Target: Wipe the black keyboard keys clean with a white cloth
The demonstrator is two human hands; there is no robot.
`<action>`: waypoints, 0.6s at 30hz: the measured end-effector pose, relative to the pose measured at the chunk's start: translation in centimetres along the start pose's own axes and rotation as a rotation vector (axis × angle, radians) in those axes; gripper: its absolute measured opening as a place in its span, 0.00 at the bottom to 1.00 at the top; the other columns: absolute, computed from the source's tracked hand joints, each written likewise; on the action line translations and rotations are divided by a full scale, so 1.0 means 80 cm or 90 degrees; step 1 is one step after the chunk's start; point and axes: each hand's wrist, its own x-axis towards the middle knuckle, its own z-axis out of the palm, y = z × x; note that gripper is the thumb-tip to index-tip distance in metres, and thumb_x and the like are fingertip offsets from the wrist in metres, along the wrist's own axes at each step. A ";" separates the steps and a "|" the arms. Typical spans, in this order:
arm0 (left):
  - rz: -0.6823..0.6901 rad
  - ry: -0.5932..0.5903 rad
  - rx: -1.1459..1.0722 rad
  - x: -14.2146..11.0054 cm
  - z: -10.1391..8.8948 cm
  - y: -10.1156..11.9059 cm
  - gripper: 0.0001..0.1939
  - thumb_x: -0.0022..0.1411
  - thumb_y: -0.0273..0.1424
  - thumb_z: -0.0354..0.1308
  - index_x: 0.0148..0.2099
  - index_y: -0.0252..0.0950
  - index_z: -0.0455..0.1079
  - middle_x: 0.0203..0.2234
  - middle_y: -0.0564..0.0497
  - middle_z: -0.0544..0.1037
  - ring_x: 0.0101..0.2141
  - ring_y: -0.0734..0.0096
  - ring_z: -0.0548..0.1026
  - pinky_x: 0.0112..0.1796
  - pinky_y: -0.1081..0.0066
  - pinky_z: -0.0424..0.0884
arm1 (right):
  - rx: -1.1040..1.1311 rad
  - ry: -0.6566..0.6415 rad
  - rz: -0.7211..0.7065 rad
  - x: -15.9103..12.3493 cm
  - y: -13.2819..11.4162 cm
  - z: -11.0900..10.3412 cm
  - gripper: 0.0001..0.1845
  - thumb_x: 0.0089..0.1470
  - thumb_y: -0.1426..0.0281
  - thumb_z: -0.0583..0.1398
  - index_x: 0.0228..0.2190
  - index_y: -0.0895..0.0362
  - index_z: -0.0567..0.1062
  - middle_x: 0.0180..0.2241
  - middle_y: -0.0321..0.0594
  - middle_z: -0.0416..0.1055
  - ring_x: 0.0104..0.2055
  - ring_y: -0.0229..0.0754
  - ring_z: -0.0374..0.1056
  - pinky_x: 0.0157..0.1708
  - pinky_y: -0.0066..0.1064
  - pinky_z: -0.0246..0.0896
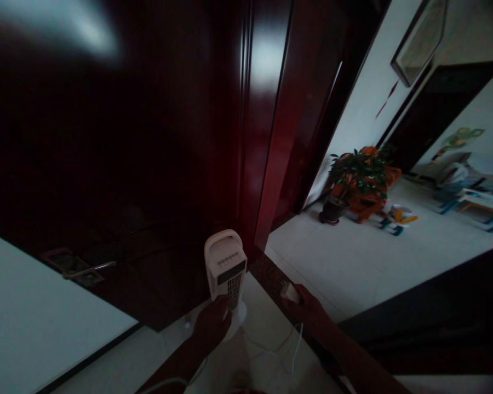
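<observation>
The tower fan [225,264] stands by the door [156,164], partly behind our left hand [212,324], whose grip we cannot tell; our right hand [310,311] pinches a plug [290,293].

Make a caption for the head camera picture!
Left hand before a pale tower fan, right hand holding a plug.

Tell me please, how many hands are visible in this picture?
2. The left hand is in front of the tower fan; I cannot tell if they touch. The right hand, farther right, holds a white plug-like piece. No other hand shows.
</observation>
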 end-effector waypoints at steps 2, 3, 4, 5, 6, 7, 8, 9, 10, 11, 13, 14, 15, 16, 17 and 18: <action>-0.011 0.018 -0.008 0.000 0.000 -0.002 0.12 0.65 0.32 0.48 0.49 0.41 0.67 0.52 0.46 0.73 0.51 0.63 0.73 0.51 0.63 0.69 | 0.010 0.003 0.001 -0.004 0.003 -0.003 0.27 0.43 0.53 0.65 0.43 0.56 0.76 0.36 0.43 0.75 0.39 0.49 0.70 0.37 0.37 0.66; -0.016 0.026 -0.012 0.000 0.000 -0.003 0.12 0.65 0.32 0.49 0.49 0.41 0.68 0.51 0.47 0.74 0.51 0.63 0.73 0.51 0.63 0.69 | 0.016 0.002 0.000 -0.005 0.005 -0.004 0.27 0.43 0.53 0.65 0.42 0.56 0.76 0.35 0.43 0.75 0.39 0.49 0.69 0.37 0.37 0.66; -0.021 0.032 -0.016 0.001 -0.002 -0.003 0.11 0.65 0.32 0.49 0.48 0.41 0.68 0.50 0.47 0.74 0.50 0.63 0.73 0.51 0.63 0.69 | 0.022 0.002 -0.001 -0.007 0.006 -0.006 0.27 0.43 0.53 0.65 0.42 0.57 0.77 0.35 0.43 0.75 0.38 0.49 0.69 0.37 0.37 0.66; -0.027 0.038 -0.022 0.003 -0.004 -0.002 0.11 0.65 0.32 0.48 0.47 0.41 0.68 0.48 0.47 0.74 0.49 0.63 0.74 0.50 0.63 0.70 | 0.027 0.000 -0.001 -0.009 0.008 -0.007 0.27 0.43 0.53 0.65 0.42 0.57 0.77 0.35 0.43 0.75 0.38 0.48 0.69 0.37 0.37 0.66; -0.037 0.046 -0.030 0.005 -0.006 -0.002 0.11 0.65 0.33 0.48 0.47 0.41 0.68 0.47 0.47 0.75 0.47 0.64 0.75 0.48 0.63 0.71 | 0.030 -0.003 -0.001 -0.010 0.009 -0.008 0.27 0.43 0.53 0.65 0.42 0.57 0.76 0.34 0.43 0.75 0.38 0.48 0.69 0.37 0.37 0.66; -0.051 0.056 -0.041 0.008 -0.009 -0.001 0.10 0.66 0.34 0.48 0.46 0.40 0.68 0.45 0.47 0.75 0.44 0.65 0.76 0.46 0.64 0.72 | 0.033 -0.005 0.000 -0.012 0.011 -0.009 0.27 0.44 0.53 0.65 0.42 0.57 0.76 0.34 0.43 0.75 0.38 0.48 0.69 0.36 0.37 0.66; -0.067 0.069 -0.052 0.012 -0.013 -0.001 0.10 0.66 0.35 0.47 0.45 0.40 0.68 0.43 0.47 0.75 0.41 0.66 0.76 0.43 0.65 0.72 | 0.034 -0.007 0.001 -0.013 0.012 -0.010 0.27 0.44 0.53 0.65 0.42 0.56 0.76 0.34 0.42 0.74 0.37 0.47 0.69 0.36 0.37 0.65; -0.085 0.085 -0.063 0.016 -0.017 -0.002 0.10 0.66 0.36 0.47 0.44 0.40 0.67 0.41 0.48 0.75 0.38 0.67 0.77 0.41 0.66 0.73 | 0.034 -0.009 0.004 -0.014 0.013 -0.011 0.27 0.45 0.53 0.65 0.42 0.56 0.76 0.34 0.42 0.74 0.37 0.47 0.69 0.36 0.37 0.65; -0.105 0.103 -0.070 0.020 -0.021 -0.003 0.10 0.66 0.36 0.47 0.43 0.40 0.67 0.40 0.49 0.75 0.37 0.68 0.76 0.39 0.67 0.73 | 0.033 -0.010 0.008 -0.016 0.013 -0.011 0.26 0.45 0.53 0.64 0.42 0.56 0.76 0.34 0.42 0.74 0.37 0.47 0.69 0.36 0.37 0.65; -0.123 0.122 -0.075 0.025 -0.026 -0.005 0.10 0.67 0.37 0.47 0.43 0.39 0.67 0.39 0.49 0.74 0.35 0.69 0.76 0.38 0.67 0.72 | 0.030 -0.010 0.012 -0.016 0.014 -0.012 0.26 0.45 0.53 0.64 0.42 0.56 0.76 0.34 0.42 0.74 0.37 0.47 0.69 0.36 0.36 0.65; -0.165 0.160 -0.072 0.036 -0.037 -0.011 0.11 0.67 0.38 0.47 0.43 0.39 0.66 0.38 0.49 0.74 0.34 0.69 0.75 0.38 0.67 0.72 | 0.024 -0.007 0.018 -0.018 0.015 -0.013 0.27 0.45 0.52 0.64 0.43 0.56 0.76 0.34 0.41 0.74 0.37 0.47 0.69 0.35 0.36 0.65; -0.184 0.176 -0.065 0.041 -0.042 -0.015 0.11 0.67 0.38 0.47 0.43 0.39 0.66 0.38 0.49 0.73 0.34 0.68 0.75 0.38 0.67 0.72 | 0.023 -0.006 0.018 -0.018 0.015 -0.013 0.27 0.45 0.52 0.64 0.43 0.56 0.76 0.34 0.41 0.74 0.37 0.47 0.69 0.35 0.36 0.65; -0.197 0.190 -0.058 0.045 -0.047 -0.018 0.11 0.67 0.39 0.46 0.42 0.39 0.65 0.37 0.49 0.73 0.35 0.67 0.75 0.37 0.66 0.71 | 0.022 -0.005 0.016 -0.018 0.015 -0.013 0.27 0.44 0.53 0.64 0.43 0.56 0.76 0.34 0.42 0.74 0.37 0.47 0.69 0.35 0.36 0.65; -0.203 0.203 -0.053 0.050 -0.051 -0.020 0.12 0.67 0.40 0.46 0.42 0.39 0.65 0.37 0.48 0.73 0.36 0.66 0.75 0.38 0.65 0.71 | 0.022 -0.003 0.014 -0.018 0.014 -0.012 0.27 0.44 0.53 0.64 0.43 0.56 0.76 0.34 0.42 0.74 0.37 0.47 0.69 0.35 0.37 0.65; -0.199 0.210 -0.050 0.054 -0.054 -0.021 0.12 0.67 0.40 0.46 0.42 0.38 0.65 0.37 0.48 0.73 0.37 0.65 0.74 0.39 0.65 0.71 | 0.022 -0.003 0.012 -0.017 0.013 -0.012 0.27 0.44 0.53 0.65 0.43 0.56 0.76 0.34 0.42 0.75 0.37 0.47 0.69 0.36 0.37 0.65; -0.189 0.211 -0.049 0.057 -0.057 -0.021 0.12 0.67 0.40 0.46 0.42 0.38 0.65 0.37 0.47 0.73 0.37 0.64 0.74 0.40 0.64 0.71 | 0.021 -0.002 0.011 -0.017 0.011 -0.011 0.28 0.44 0.53 0.65 0.43 0.56 0.76 0.35 0.42 0.75 0.37 0.48 0.69 0.36 0.37 0.65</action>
